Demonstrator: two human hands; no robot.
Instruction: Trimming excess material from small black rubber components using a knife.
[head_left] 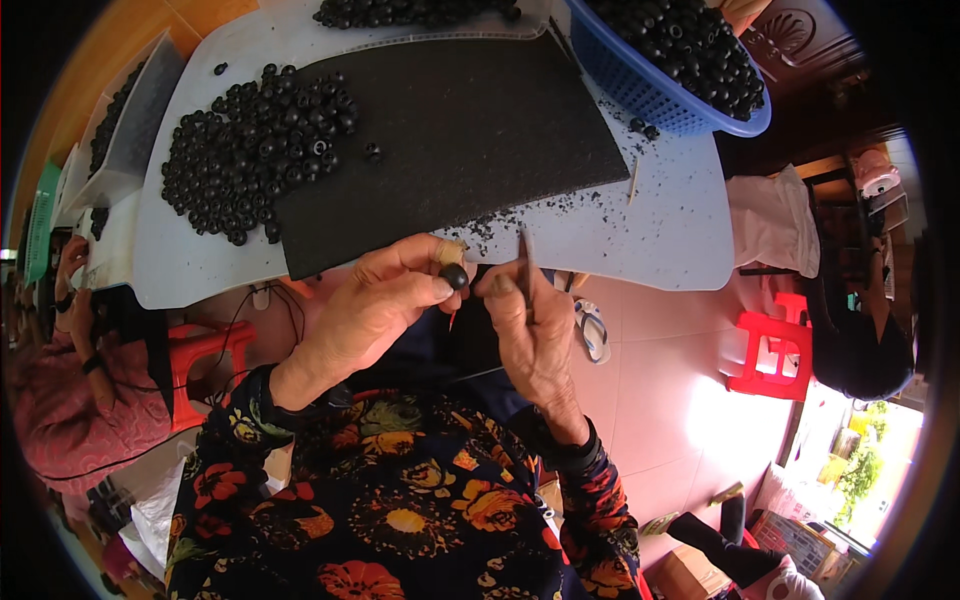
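My left hand (385,300) pinches a small round black bead (455,276) between thumb and forefinger, just off the near edge of the table. My right hand (530,325) is closed on a thin dark pointed tool (526,258) whose tip stands upright beside the bead. Both hands hover above my lap, in floral sleeves. On the table beyond them lies a black rubbery mat (450,130) with a heap of black beads (250,140) at its left.
A blue plastic basket (650,95) full of black beads stands at the table's far right. A clear tub (130,120) of beads is at the left. Scissors (592,330) lie near my right hand. Other people sit at left and right; red stools (775,355) stand on the floor.
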